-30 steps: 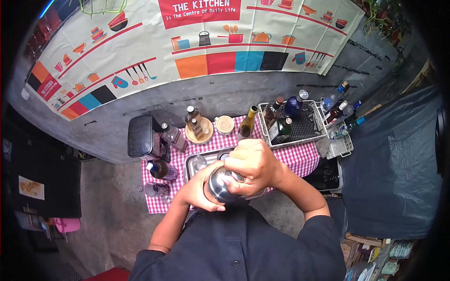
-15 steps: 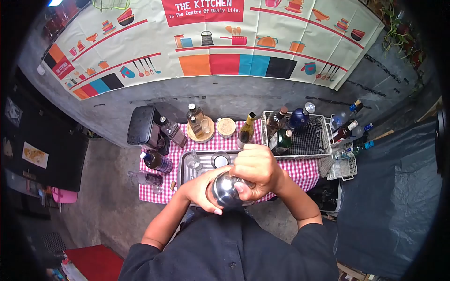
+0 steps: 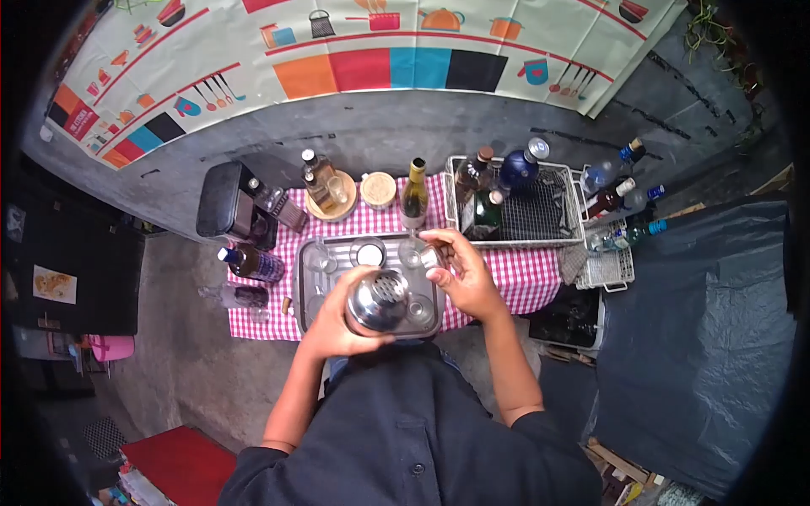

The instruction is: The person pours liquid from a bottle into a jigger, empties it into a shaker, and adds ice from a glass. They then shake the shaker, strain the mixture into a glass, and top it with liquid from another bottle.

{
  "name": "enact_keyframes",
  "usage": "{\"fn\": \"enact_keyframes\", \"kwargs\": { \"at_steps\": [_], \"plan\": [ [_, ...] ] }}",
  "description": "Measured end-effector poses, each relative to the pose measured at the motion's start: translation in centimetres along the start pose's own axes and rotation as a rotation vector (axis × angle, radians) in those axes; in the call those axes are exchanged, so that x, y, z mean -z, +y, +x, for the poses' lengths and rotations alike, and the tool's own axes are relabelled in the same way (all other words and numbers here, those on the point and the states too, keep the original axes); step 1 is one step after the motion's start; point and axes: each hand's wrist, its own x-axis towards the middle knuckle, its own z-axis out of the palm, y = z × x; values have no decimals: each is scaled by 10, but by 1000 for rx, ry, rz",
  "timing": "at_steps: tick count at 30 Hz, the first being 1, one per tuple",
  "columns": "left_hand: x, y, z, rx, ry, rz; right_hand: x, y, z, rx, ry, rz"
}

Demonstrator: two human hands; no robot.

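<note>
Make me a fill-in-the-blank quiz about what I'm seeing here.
Of the left hand and right hand, the ____ holds the cap.
The shaker has a top with small ____.
The cloth under the tray has a ____ pattern.
The round bottle in the crate is ____.
Missing words: right; holes; checked; blue.

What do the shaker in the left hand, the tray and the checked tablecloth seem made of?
Shaker: polished metal, likely steel, given its mirror-like highlights. Tray: metal or plastic; its grey, striped surface leaves this open. Checked tablecloth: probably matt fabric, as it shows no gloss.
</note>
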Motion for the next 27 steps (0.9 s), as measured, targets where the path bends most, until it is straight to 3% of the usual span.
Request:
{"fn": "enact_keyframes", "kwargs": {
  "at_steps": [2,7,9,10,12,14,16,19,23,26,27],
  "plan": [
    [0,-6,-5,23,75,70,9,44,-30,-252,105,306],
    [-3,-24,-16,103,157,35,49,146,-119,-541,328,164],
    [-6,-23,-15,110,146,53,61,172,-140,-578,561,652],
    [-8,-22,-14,108,140,72,65,180,-141,-581,565,652],
    [-11,-23,-13,105,129,80,73,197,-137,-730,572,411],
    [-12,-22,-11,82,139,131,92,230,-133,-764,566,385],
    [-13,-20,-8,78,146,119,104,252,-124,-695,432,-118],
    [-15,-17,-8,80,163,76,123,260,-109,-586,159,-628],
    [-17,-17,-14,93,221,63,127,245,-91,-480,99,-705],
    [-19,-18,-18,105,266,49,124,221,-77,-709,77,-675],
    [-19,-18,-18,115,280,30,124,220,-76,-687,72,-702]
  ]
}}
